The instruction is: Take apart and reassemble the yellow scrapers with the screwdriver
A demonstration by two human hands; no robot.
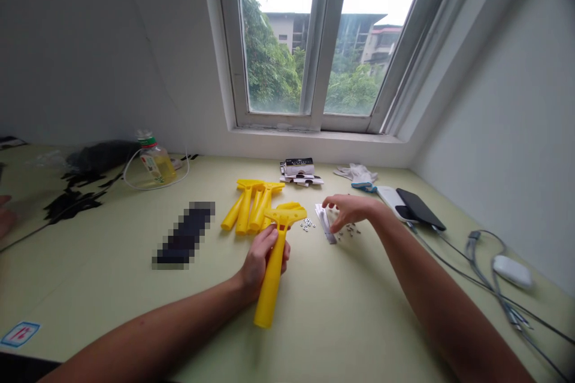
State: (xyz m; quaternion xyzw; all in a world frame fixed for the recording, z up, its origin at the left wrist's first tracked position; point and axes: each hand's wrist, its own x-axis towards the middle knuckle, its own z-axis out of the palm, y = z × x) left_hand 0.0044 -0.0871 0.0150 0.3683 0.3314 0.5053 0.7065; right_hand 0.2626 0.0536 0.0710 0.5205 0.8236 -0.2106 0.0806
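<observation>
My left hand (260, 260) is wrapped round the yellow scraper handle (270, 287), whose wide head points away from me and its round end toward me. My right hand (348, 208) hovers over the right side of the work spot, thumb and fingers curved and apart, with nothing visible between them. Below it lie flat pale strips (329, 234) and small screws (353, 230), partly hidden by the hand. Between the two hands sits a small cluster of nuts (307, 225). More yellow scraper handles (245, 209) are heaped just beyond my left hand.
Small boxes (299, 169) are stacked near the window, beside a glove (359, 173). A blurred-out dark object (184, 236) lies left, with a bottle (157, 164) of yellow liquid behind. At right are a black power bank or phone (420, 208) and cables (483, 275). Another person's hand (5, 215) shows far left.
</observation>
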